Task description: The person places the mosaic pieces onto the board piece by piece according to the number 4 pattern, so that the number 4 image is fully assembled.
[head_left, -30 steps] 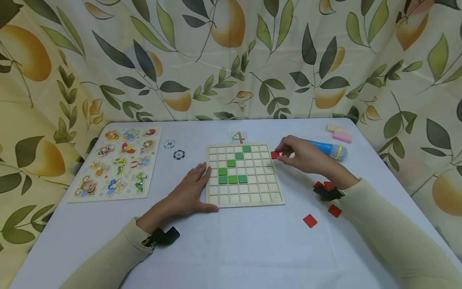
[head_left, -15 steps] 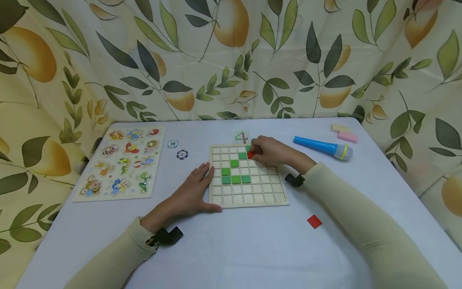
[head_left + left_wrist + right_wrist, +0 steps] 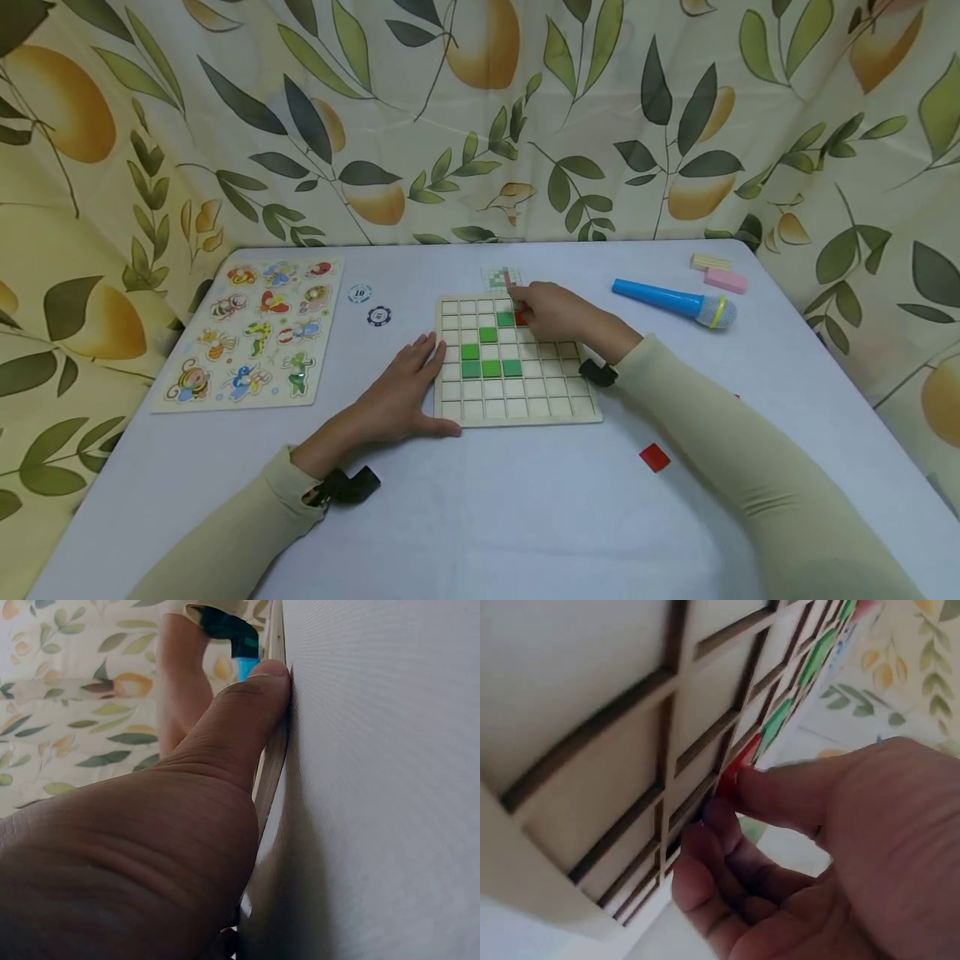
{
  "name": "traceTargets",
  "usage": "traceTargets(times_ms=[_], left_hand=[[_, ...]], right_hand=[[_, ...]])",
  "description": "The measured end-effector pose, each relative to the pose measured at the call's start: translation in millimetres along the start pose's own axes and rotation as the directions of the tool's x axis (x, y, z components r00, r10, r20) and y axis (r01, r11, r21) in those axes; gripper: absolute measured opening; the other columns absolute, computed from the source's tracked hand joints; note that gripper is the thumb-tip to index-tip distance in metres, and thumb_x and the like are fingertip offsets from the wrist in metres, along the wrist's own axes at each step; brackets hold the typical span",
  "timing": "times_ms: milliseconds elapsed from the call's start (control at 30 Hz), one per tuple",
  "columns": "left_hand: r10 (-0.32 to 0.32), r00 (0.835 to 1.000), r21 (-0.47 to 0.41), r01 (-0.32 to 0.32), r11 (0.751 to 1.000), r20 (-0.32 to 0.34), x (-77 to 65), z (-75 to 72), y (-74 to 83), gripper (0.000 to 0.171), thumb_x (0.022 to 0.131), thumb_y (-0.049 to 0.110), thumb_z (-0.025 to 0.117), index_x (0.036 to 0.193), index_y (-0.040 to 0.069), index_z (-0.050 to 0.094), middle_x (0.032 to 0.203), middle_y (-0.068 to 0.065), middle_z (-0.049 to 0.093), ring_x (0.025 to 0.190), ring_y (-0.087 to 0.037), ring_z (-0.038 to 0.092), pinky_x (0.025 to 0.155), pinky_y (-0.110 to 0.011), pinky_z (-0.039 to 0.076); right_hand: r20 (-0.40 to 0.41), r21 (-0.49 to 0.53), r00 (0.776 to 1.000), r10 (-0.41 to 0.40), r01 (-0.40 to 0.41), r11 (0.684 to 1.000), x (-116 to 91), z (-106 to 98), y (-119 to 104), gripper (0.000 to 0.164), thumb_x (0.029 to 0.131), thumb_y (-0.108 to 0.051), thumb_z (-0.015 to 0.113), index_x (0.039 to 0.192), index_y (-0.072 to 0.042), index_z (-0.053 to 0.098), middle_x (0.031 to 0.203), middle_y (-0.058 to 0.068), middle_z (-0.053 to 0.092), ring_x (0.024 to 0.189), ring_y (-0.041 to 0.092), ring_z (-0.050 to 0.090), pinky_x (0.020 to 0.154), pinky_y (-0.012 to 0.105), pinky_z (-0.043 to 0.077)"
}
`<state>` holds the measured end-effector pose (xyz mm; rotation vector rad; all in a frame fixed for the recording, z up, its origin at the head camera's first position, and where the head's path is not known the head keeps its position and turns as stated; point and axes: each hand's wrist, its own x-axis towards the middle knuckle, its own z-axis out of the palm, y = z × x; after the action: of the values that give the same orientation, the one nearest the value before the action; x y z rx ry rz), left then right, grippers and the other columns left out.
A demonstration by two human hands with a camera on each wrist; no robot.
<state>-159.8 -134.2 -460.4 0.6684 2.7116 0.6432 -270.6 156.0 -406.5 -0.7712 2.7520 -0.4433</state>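
A wooden grid board [image 3: 536,422] lies on the table with several green tiles [image 3: 491,368] in its squares. My left hand [image 3: 397,387] rests against its left edge, fingers straight, thumb along the front corner. In the left wrist view the thumb [image 3: 232,720] touches the board's side [image 3: 271,769]. At the upper part of the board, my right hand [image 3: 558,310] pinches a red tile [image 3: 520,318], in a square beside a green one. The right wrist view shows the thumb on this red tile [image 3: 739,765], low at the grid; the fingertips partly hide it.
A small pattern card [image 3: 495,278] lies behind the board. To the right are a blue toy microphone [image 3: 663,300], a pink block [image 3: 725,280] and a loose red tile [image 3: 655,457]. A sticker sheet [image 3: 255,400] and two round chips [image 3: 379,316] lie left.
My right hand has carried the red tile leftward from beside the board to an upper square. Over the last half second it has shifted only slightly. The left hand stays at the board's edge.
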Motion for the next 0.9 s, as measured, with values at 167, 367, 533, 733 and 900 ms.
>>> traceTargets(times_ms=[167, 367, 533, 733, 900], left_hand=[[0.006, 1.0, -0.002, -0.006, 1.0, 0.005, 1.1, 0.2, 1.1, 0.134, 0.077, 0.069, 0.087, 0.172, 0.012, 0.012, 0.183, -0.01, 0.001, 0.171, -0.031, -0.002, 0.137, -0.055, 0.017], [0.0, 1.0, 0.006, 0.0, 1.0, 0.002, 1.3, -0.7, 1.9, 0.134, 0.077, 0.069, 0.086, 0.172, 0.012, 0.011, 0.183, -0.011, 0.001, 0.171, -0.031, -0.002, 0.137, -0.055, 0.016], [-0.002, 1.0, -0.004, 0.002, 1.0, -0.019, 1.4, -2.3, 1.5, 0.134, 0.076, 0.067, 0.088, 0.172, 0.01, 0.013, 0.182, -0.012, 0.003, 0.171, -0.032, 0.0, 0.137, -0.055, 0.017], [-0.004, 1.0, -0.008, 0.004, 1.0, -0.019, 1.6, 2.1, 1.6, 0.134, 0.076, 0.068, 0.088, 0.172, 0.011, 0.014, 0.183, -0.011, 0.003, 0.171, -0.032, 0.0, 0.137, -0.055, 0.018], [0.0, 1.0, -0.003, 0.0, 1.0, -0.021, 0.1, 2.2, 0.4, 0.135, 0.076, 0.069, 0.088, 0.172, 0.011, 0.014, 0.183, -0.01, 0.002, 0.171, -0.032, -0.001, 0.136, -0.056, 0.019]], right_hand=[[-0.024, -0.035, 0.999, 0.036, -0.037, 0.999, -27, -15, -4, 0.024, 0.109, -0.009, 0.053, 0.128, -0.002, 0.067, 0.113, 0.016, 0.067, 0.096, 0.025, 0.061, 0.086, 0.042, 0.055], [-0.151, -0.03, 0.989, 0.005, -0.009, 0.999, -94, -46, -4, 0.024, 0.109, -0.011, 0.059, 0.13, -0.006, 0.068, 0.112, 0.01, 0.067, 0.097, 0.023, 0.061, 0.08, 0.036, 0.059], [-0.19, 0.006, 0.982, -0.011, 0.012, 1.0, -161, -53, 20, 0.022, 0.106, -0.014, 0.067, 0.126, -0.014, 0.072, 0.112, 0.0, 0.072, 0.098, 0.012, 0.063, 0.079, 0.024, 0.058], [-0.275, 0.093, 0.957, 0.089, -0.065, 0.993, -241, -34, 73, 0.027, 0.1, -0.01, 0.075, 0.124, -0.021, 0.074, 0.112, -0.005, 0.077, 0.1, -0.008, 0.064, 0.082, 0.011, 0.056], [-0.258, 0.189, 0.963, 0.077, -0.028, 0.982, -281, -7, 104, 0.032, 0.096, -0.001, 0.076, 0.124, -0.017, 0.073, 0.113, -0.01, 0.075, 0.102, -0.008, 0.063, 0.087, 0.0, 0.048]])
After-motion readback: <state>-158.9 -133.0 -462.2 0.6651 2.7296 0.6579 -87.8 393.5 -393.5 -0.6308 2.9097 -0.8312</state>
